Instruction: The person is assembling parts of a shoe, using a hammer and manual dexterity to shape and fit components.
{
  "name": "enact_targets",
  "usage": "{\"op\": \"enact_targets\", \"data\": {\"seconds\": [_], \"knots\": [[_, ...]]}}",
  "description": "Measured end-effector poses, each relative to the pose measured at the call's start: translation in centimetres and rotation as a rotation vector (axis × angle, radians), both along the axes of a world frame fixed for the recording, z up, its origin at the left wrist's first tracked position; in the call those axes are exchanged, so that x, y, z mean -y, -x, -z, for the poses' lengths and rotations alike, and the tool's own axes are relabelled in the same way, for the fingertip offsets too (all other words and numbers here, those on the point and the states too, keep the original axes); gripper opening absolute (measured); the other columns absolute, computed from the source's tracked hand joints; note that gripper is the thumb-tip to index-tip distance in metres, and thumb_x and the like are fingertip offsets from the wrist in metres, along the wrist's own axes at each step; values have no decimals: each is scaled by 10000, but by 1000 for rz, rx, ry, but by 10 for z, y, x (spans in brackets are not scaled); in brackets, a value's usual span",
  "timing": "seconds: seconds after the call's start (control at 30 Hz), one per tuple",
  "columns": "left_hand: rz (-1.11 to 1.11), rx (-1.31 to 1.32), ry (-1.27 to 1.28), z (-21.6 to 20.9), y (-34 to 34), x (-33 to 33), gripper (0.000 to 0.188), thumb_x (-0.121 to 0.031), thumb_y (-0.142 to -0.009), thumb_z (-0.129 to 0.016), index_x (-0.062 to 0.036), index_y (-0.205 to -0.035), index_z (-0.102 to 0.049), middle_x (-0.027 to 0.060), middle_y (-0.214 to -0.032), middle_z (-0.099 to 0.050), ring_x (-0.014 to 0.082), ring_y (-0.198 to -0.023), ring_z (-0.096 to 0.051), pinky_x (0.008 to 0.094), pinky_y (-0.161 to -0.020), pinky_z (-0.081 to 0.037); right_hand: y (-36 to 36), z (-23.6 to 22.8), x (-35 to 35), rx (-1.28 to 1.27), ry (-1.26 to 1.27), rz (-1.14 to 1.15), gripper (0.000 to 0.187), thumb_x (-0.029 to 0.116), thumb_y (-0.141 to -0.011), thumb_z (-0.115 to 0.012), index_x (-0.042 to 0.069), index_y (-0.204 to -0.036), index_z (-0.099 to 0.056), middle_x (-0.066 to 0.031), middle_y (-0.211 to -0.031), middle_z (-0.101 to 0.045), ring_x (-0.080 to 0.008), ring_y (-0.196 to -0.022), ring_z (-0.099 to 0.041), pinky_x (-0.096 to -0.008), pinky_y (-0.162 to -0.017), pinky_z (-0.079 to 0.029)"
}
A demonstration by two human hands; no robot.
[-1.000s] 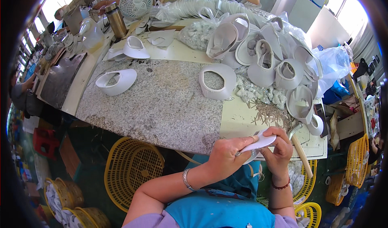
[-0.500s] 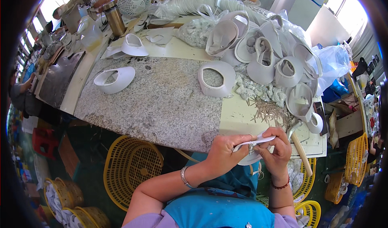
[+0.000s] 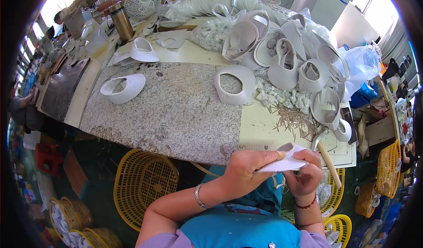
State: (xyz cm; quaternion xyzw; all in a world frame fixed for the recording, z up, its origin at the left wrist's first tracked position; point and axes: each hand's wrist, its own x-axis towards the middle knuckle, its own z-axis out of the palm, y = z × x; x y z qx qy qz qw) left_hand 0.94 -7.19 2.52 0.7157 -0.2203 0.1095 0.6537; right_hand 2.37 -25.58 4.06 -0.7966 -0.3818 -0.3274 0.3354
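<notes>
Between both hands, just off the table's front edge, is a white shoe upper [image 3: 285,163]. My left hand [image 3: 246,171] pinches its left side, thumb on top. My right hand [image 3: 307,173] has its bent fingers closed on the right side of the same piece; part of its grip is hidden. Nearest to the right hand lies a hammer [image 3: 328,160] with a pale wooden handle jutting past the table edge. Two more white uppers lie on the stone slab, one in the middle [image 3: 235,97] and one at the left [image 3: 123,88].
A heap of white uppers [image 3: 282,72] covers the table's right side, beside scattered thin brown strips [image 3: 288,120]. A steel flask [image 3: 121,21] and a white fan [image 3: 143,1] stand at the back left. Yellow baskets [image 3: 121,195] sit below the table. Other people work across it.
The upper has turned in my hands, and its broad white face now shows more. My right hand has shifted its grip and moved slightly lower.
</notes>
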Motion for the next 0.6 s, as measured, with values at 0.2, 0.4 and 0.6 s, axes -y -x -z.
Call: {"op": "enact_targets", "data": {"seconds": [0.2,0.4,0.6], "knots": [[-75,299,-116,3,4,-4,395,-28,-699,-708,-15,-1078,-595,108,-914,-673,246,-747,-669,315,-637,-520,6,-31,-3,1,178,82,367,106,-597,-736,76,-942,-615,-105,-913,-643,-207,-635,-585,-303,-521,-432],[-27,394,-166,4,6,-9,385,8,-683,-695,6,-1049,-576,122,-998,-669,244,-864,-674,342,-705,-533,9,-34,3,4,285,26,226,102,-616,-666,89,-840,-639,-37,-952,-675,-123,-538,-516,-263,-478,-387],[-59,479,-206,3,7,-10,336,28,-679,-680,17,-998,-576,169,-1013,-660,259,-921,-668,343,-735,-539,13,-34,1,61,325,27,222,103,-624,-653,104,-845,-638,-28,-938,-676,-105,-516,-472,-256,-464,-356]]}}
